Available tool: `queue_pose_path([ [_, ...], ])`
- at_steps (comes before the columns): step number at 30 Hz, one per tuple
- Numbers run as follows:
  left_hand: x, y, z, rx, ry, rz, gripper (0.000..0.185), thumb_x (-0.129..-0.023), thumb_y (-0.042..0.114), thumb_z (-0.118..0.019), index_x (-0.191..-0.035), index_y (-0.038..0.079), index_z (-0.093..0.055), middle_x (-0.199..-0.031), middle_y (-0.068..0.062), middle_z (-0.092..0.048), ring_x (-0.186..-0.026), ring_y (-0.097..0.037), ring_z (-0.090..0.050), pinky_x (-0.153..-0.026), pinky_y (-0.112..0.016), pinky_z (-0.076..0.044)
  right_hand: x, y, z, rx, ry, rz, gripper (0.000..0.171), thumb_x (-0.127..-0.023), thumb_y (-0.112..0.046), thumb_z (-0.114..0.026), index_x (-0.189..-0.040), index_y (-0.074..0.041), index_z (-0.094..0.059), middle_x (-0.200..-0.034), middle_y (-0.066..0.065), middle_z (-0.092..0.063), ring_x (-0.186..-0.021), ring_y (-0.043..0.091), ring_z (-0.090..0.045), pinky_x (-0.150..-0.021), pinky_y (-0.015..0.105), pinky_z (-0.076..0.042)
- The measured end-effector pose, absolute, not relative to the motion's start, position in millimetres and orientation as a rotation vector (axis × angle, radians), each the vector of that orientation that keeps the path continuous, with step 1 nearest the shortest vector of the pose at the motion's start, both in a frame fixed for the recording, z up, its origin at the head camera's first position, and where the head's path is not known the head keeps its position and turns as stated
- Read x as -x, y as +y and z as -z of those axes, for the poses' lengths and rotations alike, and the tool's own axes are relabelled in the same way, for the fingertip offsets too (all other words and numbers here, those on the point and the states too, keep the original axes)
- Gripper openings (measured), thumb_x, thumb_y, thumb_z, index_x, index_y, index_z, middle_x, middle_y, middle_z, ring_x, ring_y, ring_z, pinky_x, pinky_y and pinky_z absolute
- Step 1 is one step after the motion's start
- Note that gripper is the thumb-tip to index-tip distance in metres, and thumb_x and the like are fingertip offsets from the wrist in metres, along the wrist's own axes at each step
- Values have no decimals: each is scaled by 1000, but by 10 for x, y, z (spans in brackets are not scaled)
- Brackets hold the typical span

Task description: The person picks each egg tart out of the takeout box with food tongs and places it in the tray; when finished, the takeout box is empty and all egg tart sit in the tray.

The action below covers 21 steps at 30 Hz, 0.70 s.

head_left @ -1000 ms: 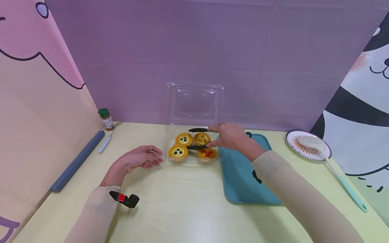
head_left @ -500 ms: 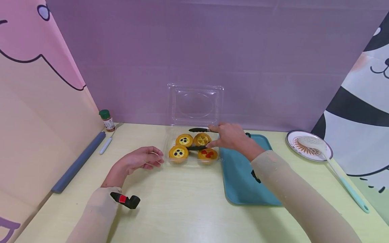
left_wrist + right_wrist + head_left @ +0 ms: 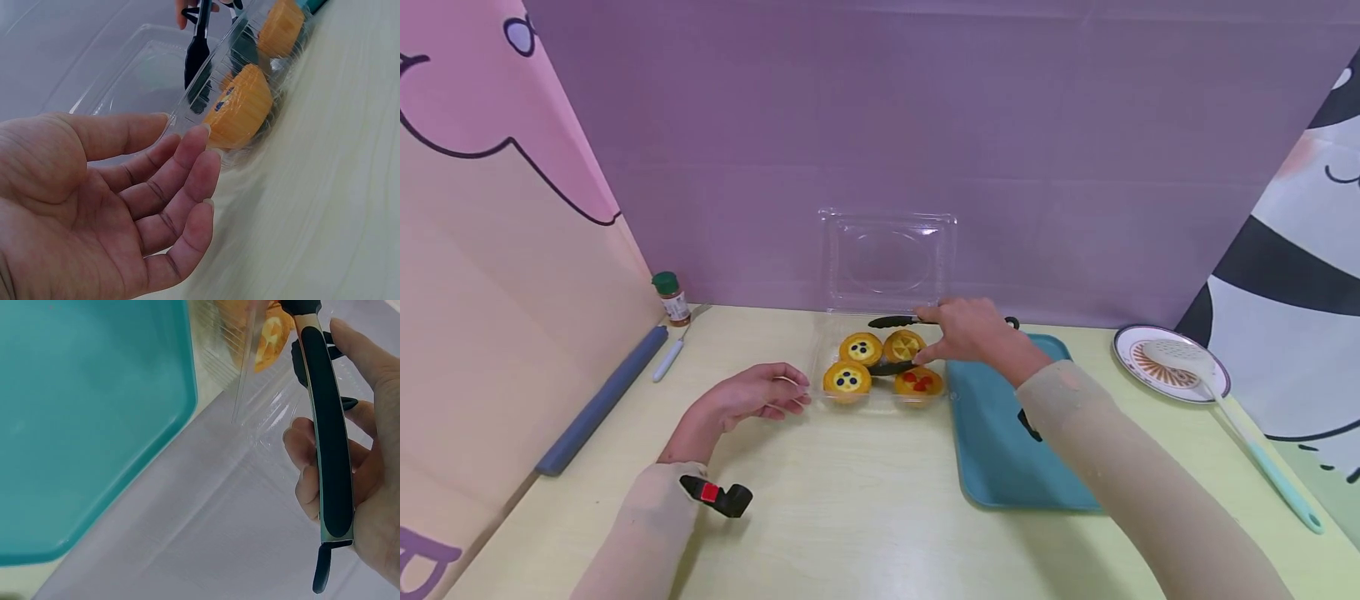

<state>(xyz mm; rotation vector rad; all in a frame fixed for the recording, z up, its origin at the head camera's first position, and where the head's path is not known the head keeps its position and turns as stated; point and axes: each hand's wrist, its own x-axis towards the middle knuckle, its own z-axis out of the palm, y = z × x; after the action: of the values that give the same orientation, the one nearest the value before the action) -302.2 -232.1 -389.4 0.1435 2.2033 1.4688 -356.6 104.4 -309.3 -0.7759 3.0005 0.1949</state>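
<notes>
- Black tongs [image 3: 331, 437] reached into a clear plastic container [image 3: 882, 402], one arm beyond the far right tart [image 3: 906, 347] and the other on its near side; contact between the tongs and this tart could not be told.
- Right hand [image 3: 968, 327]: fingers curled round the tongs' handle, above the container's right side.
- Left hand [image 3: 762, 392]: fingers loosely bent and a little spread, palm bare, tips at the container's left wall; whether they touched it could not be told.
- Step in hand, as judged: the tongs were being set about the far right tart, which sat low in the container.
- Next move, as judged: it called for a light, even squeeze and a level lift, with care not to crush the crust or nudge neighbouring tarts. A steadying touch at the left wall would have helped, since thin plastic probably slid easily.
- Container and contents: four tarts stood in two rows. Dark blue dots topped the far left tart [image 3: 859, 348] and the near left tart [image 3: 847, 379]; red pieces topped the near right tart [image 3: 919, 383]. The lid [image 3: 887, 258] stood raised along the far edge.
- Other vessels: a teal tray [image 3: 1015, 450] lay just right of the container, partly hidden by the right arm. Far right, a patterned plate [image 3: 1146, 367] bore the head of a slotted ladle [image 3: 1183, 356].
</notes>
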Motion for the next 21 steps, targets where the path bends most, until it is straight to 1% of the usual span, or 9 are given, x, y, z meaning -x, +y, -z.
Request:
queue_pose_path([
  [4, 3019, -2314, 3908, -142, 2203, -1475, 36, -103, 21, -54, -131, 0, -51, -123, -13, -68, -101, -19, -66, -90, -34, -53, 3607, 1033, 3062, 809, 2985, -248, 85, -81, -68, -70, -152, -30, -43, -139, 9, -60, -110, 28, -65, -67, 36, -52],
  [9, 3010, -2308, 3921, -142, 2194, -1478, 35, -102, 21, -54, -130, 0, -51, -121, -12, -68, -101, -19, -66, -90, -35, -53, 3621, 1022, 3041, 860, 2967, -281, 83, -82, -68, -69, -152, -30, -44, -143, 10, -58, -117, 30, -64, -75, 40, -55],
  [11, 3009, -2308, 3918, -144, 2193, -1475, 35, -102, 21, -54, -131, 0, -51, -121, -12, -68, -102, -20, -66, -90, -35, -52, 3612, 1012, 3030, 869, 2965, -298, 82, -82, -67, -69, -152, -31, -44, -145, 10, -57, -117, 31, -64, -77, 41, -55],
  [14, 3016, -2308, 3905, -153, 2200, -1469, 36, -103, 21, -54, -131, -1, -50, -121, -12, -68, -102, -20, -66, -90, -35, -52, 3594, 984, 3009, 868, 2970, -343, 82, -82, -68, -68, -152, -32, -43, -145, 9, -57, -112, 30, -66, -77, 41, -54],
  [21, 3015, -2304, 3909, -147, 2186, -1479, 34, -103, 21, -54, -130, 0, -51, -119, -10, -69, -102, -20, -66, -91, -35, -52, 3577, 861, 2976, 890, 2942, -423, 80, -85, -66, -67, -151, -29, -44, -139, 7, -60, -104, 28, -65, -81, 42, -54],
])
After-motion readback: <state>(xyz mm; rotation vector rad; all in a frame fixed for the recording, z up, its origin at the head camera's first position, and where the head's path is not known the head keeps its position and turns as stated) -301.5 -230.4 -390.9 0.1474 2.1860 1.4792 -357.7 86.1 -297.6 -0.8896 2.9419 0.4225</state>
